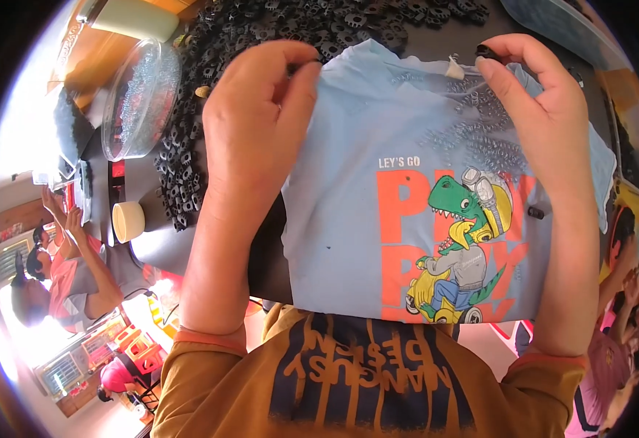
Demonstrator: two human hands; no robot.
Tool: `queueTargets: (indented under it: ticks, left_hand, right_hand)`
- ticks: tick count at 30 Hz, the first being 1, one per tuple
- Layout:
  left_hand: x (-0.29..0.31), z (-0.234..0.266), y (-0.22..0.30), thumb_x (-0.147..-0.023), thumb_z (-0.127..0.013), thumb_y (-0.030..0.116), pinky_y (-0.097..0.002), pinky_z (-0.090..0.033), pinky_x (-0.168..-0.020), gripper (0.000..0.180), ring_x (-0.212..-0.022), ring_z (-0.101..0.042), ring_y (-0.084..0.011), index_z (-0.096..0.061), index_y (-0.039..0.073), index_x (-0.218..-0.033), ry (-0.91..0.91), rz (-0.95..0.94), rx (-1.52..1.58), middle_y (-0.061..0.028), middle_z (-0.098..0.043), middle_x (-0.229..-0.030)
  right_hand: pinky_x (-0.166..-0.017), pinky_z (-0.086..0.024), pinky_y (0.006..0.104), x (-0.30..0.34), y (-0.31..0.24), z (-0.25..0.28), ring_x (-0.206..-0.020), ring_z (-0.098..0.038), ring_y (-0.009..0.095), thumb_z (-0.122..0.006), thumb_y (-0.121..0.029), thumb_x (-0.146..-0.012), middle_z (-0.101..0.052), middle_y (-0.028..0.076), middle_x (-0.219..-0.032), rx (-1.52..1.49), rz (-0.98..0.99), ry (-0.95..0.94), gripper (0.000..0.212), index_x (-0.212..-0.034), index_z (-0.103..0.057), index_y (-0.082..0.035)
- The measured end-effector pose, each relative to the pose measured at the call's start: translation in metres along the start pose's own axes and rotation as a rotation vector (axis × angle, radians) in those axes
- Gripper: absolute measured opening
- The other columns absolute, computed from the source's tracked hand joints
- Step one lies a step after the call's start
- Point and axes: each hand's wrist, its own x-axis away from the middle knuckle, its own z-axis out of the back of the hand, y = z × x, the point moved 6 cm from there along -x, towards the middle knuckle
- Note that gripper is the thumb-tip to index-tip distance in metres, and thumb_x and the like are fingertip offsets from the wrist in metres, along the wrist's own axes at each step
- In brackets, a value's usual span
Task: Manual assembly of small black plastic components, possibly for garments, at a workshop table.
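Observation:
A light blue T-shirt with a cartoon dinosaur print lies spread in front of me on the dark table. My left hand is closed in a pinch over its upper left edge; what the fingertips hold is mostly hidden. Over the shirt's upper right, my right hand pinches a small black plastic piece between thumb and finger. Many tiny springs are scattered on the cloth between my hands. One loose black plastic part rests on the shirt near my right forearm.
A heap of black plastic parts covers the far and left table. At left stand a clear round dish of tiny springs and a cream cup. A clear plastic bin is at far right. Other people sit at both sides.

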Motion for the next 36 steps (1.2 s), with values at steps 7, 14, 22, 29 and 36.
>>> queueTargets:
  ticks: [7, 14, 22, 29, 36]
  left_hand:
    - [0.008, -0.019, 0.008, -0.076, -0.063, 0.01, -0.0346, -0.046, -0.062, 0.009, -0.07, -0.057, -0.0275, -0.06, 0.004, -0.082, -0.292, -0.106, -0.032, -0.01, -0.057, -0.075]
    - [0.007, -0.023, 0.002, -0.075, -0.063, 0.013, -0.0369, -0.046, -0.063, 0.011, -0.073, -0.058, -0.0291, -0.058, 0.004, -0.079, -0.319, -0.102, -0.047, -0.0107, -0.058, -0.078]
    - [0.006, -0.015, 0.008, -0.078, -0.062, 0.006, -0.0186, -0.032, -0.056, 0.007, -0.064, -0.036, -0.0022, -0.057, 0.003, -0.081, -0.401, 0.22, 0.412, 0.0068, -0.042, -0.069]
    - [0.021, -0.011, 0.024, -0.077, -0.063, 0.005, -0.0173, -0.03, -0.056, 0.008, -0.063, -0.036, -0.0019, -0.058, 0.002, -0.083, -0.616, 0.202, 0.625, 0.0068, -0.045, -0.069]
    - [0.022, -0.016, 0.024, -0.077, -0.06, 0.004, -0.0188, -0.03, -0.052, 0.004, -0.06, -0.037, -0.0022, -0.057, 0.002, -0.079, -0.712, 0.262, 0.669, 0.006, -0.046, -0.066]
  right_hand:
    - [-0.074, -0.04, 0.0167, 0.01, -0.014, -0.008, -0.082, -0.052, 0.004, -0.063, -0.007, -0.085, -0.059, -0.002, -0.089, -0.459, -0.138, -0.122, 0.018, -0.101, -0.06, 0.0]
    - [-0.074, -0.04, 0.017, 0.018, -0.029, -0.019, -0.082, -0.051, 0.005, -0.062, -0.002, -0.083, -0.057, 0.0, -0.09, -0.629, -0.182, -0.278, 0.018, -0.101, -0.059, 0.002]
    - [-0.076, -0.041, 0.0222, 0.022, -0.039, -0.018, -0.085, -0.051, 0.011, -0.064, 0.004, -0.077, -0.054, 0.004, -0.094, -0.669, 0.016, -0.355, 0.022, -0.099, -0.059, 0.004]
    - [-0.076, -0.043, 0.0263, 0.023, -0.058, -0.021, -0.085, -0.056, 0.019, -0.066, 0.006, -0.068, -0.058, 0.01, -0.09, -0.288, 0.31, -0.319, 0.025, -0.092, -0.061, 0.002]
    - [-0.068, -0.046, 0.0285, 0.027, -0.063, -0.025, -0.078, -0.059, 0.023, -0.066, 0.009, -0.061, -0.058, 0.011, -0.088, -0.159, 0.396, -0.367, 0.029, -0.088, -0.061, 0.001]
